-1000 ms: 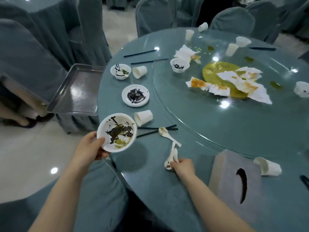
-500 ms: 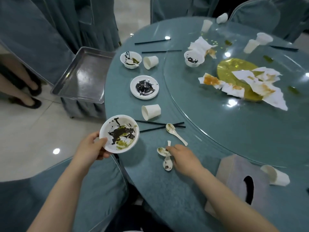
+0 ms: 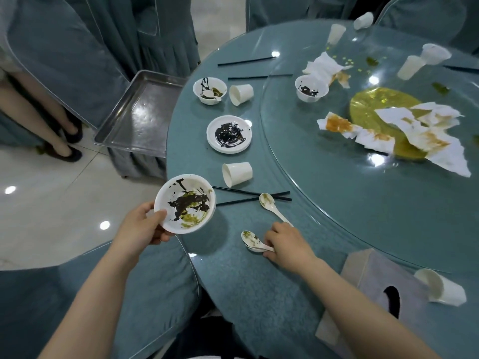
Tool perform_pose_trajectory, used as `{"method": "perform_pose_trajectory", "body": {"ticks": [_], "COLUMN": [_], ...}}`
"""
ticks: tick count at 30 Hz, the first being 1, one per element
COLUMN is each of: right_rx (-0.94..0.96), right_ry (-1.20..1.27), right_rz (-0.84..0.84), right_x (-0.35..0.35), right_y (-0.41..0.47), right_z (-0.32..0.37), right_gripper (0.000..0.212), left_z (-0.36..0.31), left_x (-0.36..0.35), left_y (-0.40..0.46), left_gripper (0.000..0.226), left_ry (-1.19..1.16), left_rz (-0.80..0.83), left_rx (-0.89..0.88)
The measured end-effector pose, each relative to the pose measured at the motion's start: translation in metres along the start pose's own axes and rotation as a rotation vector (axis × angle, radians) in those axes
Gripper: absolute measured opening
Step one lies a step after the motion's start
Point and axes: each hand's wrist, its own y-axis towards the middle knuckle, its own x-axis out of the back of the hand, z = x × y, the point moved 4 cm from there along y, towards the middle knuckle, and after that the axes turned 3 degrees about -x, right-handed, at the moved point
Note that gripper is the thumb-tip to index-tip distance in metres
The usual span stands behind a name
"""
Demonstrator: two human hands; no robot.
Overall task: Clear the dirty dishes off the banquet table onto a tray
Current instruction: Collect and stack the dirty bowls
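My left hand (image 3: 141, 229) holds a white bowl (image 3: 185, 203) smeared with dark and green sauce, over the near edge of the round teal table (image 3: 259, 294). My right hand (image 3: 287, 243) grips the handles of white spoons (image 3: 252, 241) lying on the table. Its fingertips reach the handle of another white spoon (image 3: 270, 204). A metal tray (image 3: 141, 114) sits at the table's left side. A sauce-stained plate (image 3: 229, 134), a small bowl (image 3: 210, 90) and a second small bowl (image 3: 311, 88) stand further back.
Tipped paper cups (image 3: 237, 173) (image 3: 241, 94) (image 3: 443, 290) and black chopsticks (image 3: 252, 196) lie on the table. Soiled napkins (image 3: 404, 133) cover the glass turntable (image 3: 363, 203). A tissue box (image 3: 373, 294) sits at my right. Covered chairs (image 3: 64, 55) and a person's legs (image 3: 51, 125) are left.
My right hand has gathered the two near spoons into a stack and slid toward the third spoon's handle. The bowl in my left hand stays about where it was.
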Motion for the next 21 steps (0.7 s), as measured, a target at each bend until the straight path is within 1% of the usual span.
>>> {"method": "perform_pose_trajectory", "body": {"ticks": [5, 8, 11, 14, 17, 19, 21], "right_rx": [-0.009, -0.026, -0.084, -0.157, -0.167, -0.158, -0.132], "right_ry": [0.119, 0.171, 0.26, 0.421, 0.511, 0.505, 0.4], "right_rz": [0.108, 0.148, 0.14, 0.124, 0.114, 0.109, 0.106], "right_x": [0.003, 0.005, 0.007, 0.01, 0.014, 0.017, 0.017], "right_y": [0.003, 0.005, 0.006, 0.005, 0.003, 0.001, 0.0], "right_z": [-0.003, -0.006, -0.009, -0.014, -0.018, -0.021, -0.023], "right_gripper": [0.026, 0.018, 0.015, 0.016, 0.02, 0.022, 0.022], "left_z": [0.002, 0.002, 0.003, 0.003, 0.002, 0.001, 0.001], "left_x": [-0.003, -0.006, -0.009, -0.01, -0.013, -0.014, -0.015], "left_y": [0.003, 0.003, 0.003, 0.003, 0.003, 0.003, 0.003], "left_gripper": [0.026, 0.026, 0.025, 0.025, 0.025, 0.026, 0.027], "left_ry": [0.006, 0.012, 0.015, 0.019, 0.017, 0.016, 0.023], "left_rz": [-0.001, 0.002, 0.006, 0.011, 0.022, 0.029, 0.038], "left_rx": [0.015, 0.02, 0.021, 0.02, 0.011, 0.007, 0.004]}}
